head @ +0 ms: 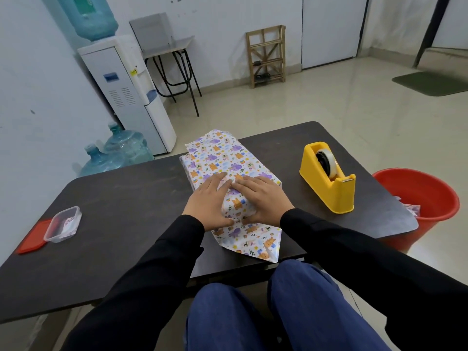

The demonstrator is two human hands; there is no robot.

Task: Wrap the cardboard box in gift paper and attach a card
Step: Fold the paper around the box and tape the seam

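The paper-covered cardboard box [222,158] lies mid-counter reaching to the near edge, left hand [210,201] and right hand [260,198] pressing flat, each grip wide and holding nothing, creasing its loose near end [253,241]; taping from the yellow dispenser [329,176] and the card look undone.

Single wide-angle view from head height at the near edge of the dark rectangular tabletop [114,198]. Facing forward and down, close above the left hand [210,201] and right hand [263,198], blue-trousered knees [304,287] at the bottom; farther off, pale tiled floor [304,102] and white walls [228,21].
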